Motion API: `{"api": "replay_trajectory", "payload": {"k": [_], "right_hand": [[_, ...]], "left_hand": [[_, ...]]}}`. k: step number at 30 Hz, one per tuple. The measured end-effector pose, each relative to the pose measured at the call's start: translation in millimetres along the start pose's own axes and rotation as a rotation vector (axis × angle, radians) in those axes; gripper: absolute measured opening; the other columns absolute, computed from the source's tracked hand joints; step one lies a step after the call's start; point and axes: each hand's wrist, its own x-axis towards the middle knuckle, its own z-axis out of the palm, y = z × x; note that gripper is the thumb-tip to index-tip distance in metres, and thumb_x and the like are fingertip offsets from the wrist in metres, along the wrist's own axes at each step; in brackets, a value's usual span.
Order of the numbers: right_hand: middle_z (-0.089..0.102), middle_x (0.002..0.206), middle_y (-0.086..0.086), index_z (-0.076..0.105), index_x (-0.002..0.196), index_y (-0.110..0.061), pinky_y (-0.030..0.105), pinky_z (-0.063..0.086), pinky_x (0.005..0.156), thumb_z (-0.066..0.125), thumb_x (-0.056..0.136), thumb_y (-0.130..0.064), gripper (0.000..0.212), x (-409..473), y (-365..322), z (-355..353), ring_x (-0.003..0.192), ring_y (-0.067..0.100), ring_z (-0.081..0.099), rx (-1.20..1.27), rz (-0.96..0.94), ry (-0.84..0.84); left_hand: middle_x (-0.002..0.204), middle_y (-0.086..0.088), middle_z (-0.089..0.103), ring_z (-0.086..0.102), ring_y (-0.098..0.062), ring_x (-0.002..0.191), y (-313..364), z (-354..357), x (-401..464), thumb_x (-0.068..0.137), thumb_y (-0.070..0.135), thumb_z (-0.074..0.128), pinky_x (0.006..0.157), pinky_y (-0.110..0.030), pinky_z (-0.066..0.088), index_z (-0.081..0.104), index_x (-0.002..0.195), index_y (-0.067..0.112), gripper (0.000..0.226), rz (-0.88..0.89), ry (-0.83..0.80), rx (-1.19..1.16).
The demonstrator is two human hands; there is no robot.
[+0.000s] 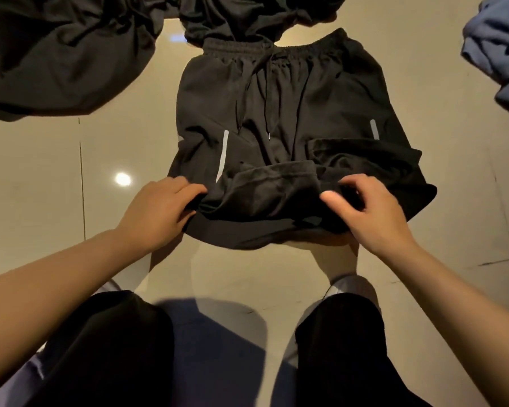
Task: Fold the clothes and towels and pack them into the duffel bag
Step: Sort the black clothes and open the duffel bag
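Both hands grip the near hem of black shorts spread on the floor.

The left hand [159, 210] pinches the hem at one leg, fingers curled into the cloth; the right hand [370, 212] curls over the other leg's edge. The black shorts [279, 113] stretch away from the hands, waistband farthest. Dark clothes [56, 54] lie beyond the left hand, blue cloth [500, 45] beyond the right.

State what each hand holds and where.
Both hold the black shorts at the near leg hems: left hand at the left, right hand at the right.
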Motion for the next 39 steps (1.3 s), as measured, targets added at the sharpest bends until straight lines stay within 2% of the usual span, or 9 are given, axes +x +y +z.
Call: {"api": "replay_trajectory", "payload": {"k": [6,9,15,18,21,26,29,32,39], "right_hand": [[0.054,0.094,0.001,0.058,0.098,-0.017,0.030,0.043,0.060,0.071,0.081,-0.011,0.022,-31,8,1,0.080,0.024,0.057,-0.272,-0.201,-0.071],[0.053,0.087,0.000,0.060,0.094,-0.018,0.016,0.022,0.045,0.079,0.073,-0.016,0.029,-58,27,12,0.064,0.025,0.058,-0.441,-0.256,-0.173],[0.057,0.098,0.006,0.059,0.114,-0.015,0.035,0.049,0.064,0.071,0.078,-0.046,0.049,-43,-1,17,0.081,0.026,0.056,-0.491,-0.556,-0.157],[0.055,0.078,0.006,0.060,0.092,-0.013,0.035,0.044,0.053,0.074,0.073,-0.042,0.038,-40,-20,33,0.065,0.028,0.056,-0.549,-0.677,-0.175],[0.052,0.060,0.005,0.058,0.078,-0.014,0.027,0.030,0.039,0.085,0.062,-0.030,0.036,-54,-23,50,0.045,0.027,0.052,-0.614,-0.601,-0.225],[0.054,0.083,0.010,0.065,0.101,-0.013,0.020,0.015,0.037,0.094,0.039,-0.017,0.069,-62,-5,58,0.051,0.026,0.052,-0.692,-0.420,-0.263],[0.053,0.079,0.009,0.060,0.089,-0.013,0.027,0.027,0.035,0.079,0.066,-0.008,0.030,-52,-13,54,0.050,0.033,0.053,-0.499,-0.359,-0.204],[0.055,0.080,0.002,0.047,0.100,-0.018,0.036,0.043,0.058,0.049,0.092,-0.011,0.010,-47,-29,42,0.069,0.029,0.057,-0.079,-0.128,-0.215],[0.046,0.072,-0.012,0.045,0.092,-0.021,0.016,0.035,0.052,0.064,0.084,-0.006,0.026,-45,-51,23,0.061,0.008,0.044,0.111,-0.043,-0.093]], "left_hand": [[0.085,-0.014,0.066,0.062,-0.036,0.071,-11,-3,-31,0.068,-0.007,0.077,0.061,-0.041,0.052,0.068,0.106,0.005,0.041,-0.127,0.023,-0.010],[0.089,-0.013,0.067,0.062,-0.033,0.073,-17,-5,-41,0.069,0.000,0.079,0.063,-0.038,0.050,0.068,0.106,0.006,0.039,-0.067,-0.004,0.025],[0.109,-0.012,0.063,0.060,-0.030,0.091,13,-10,-22,0.078,0.017,0.074,0.073,-0.041,0.050,0.062,0.120,0.010,0.044,0.146,0.003,-0.001],[0.110,-0.010,0.062,0.060,-0.027,0.091,24,-8,-7,0.076,0.024,0.076,0.072,-0.038,0.048,0.062,0.119,0.012,0.046,0.294,-0.057,0.048],[0.096,-0.011,0.065,0.062,-0.029,0.079,28,-7,-6,0.076,0.017,0.076,0.066,-0.035,0.048,0.066,0.105,0.010,0.032,0.172,-0.021,0.004],[0.083,-0.009,0.064,0.060,-0.029,0.070,21,-13,-7,0.082,0.014,0.069,0.059,-0.034,0.048,0.064,0.093,0.009,0.013,0.082,0.034,-0.053],[0.084,-0.004,0.061,0.057,-0.024,0.071,32,-13,-12,0.089,0.044,0.052,0.059,-0.035,0.047,0.065,0.091,0.013,0.034,0.224,-0.009,-0.077],[0.084,0.000,0.056,0.052,-0.021,0.071,57,4,-24,0.083,0.065,0.050,0.058,-0.033,0.040,0.063,0.097,0.017,0.052,0.280,-0.117,-0.013],[0.092,0.000,0.059,0.055,-0.019,0.079,63,-5,-12,0.074,0.010,0.066,0.063,-0.030,0.041,0.061,0.099,0.018,0.027,-0.148,0.035,-0.175]]}}
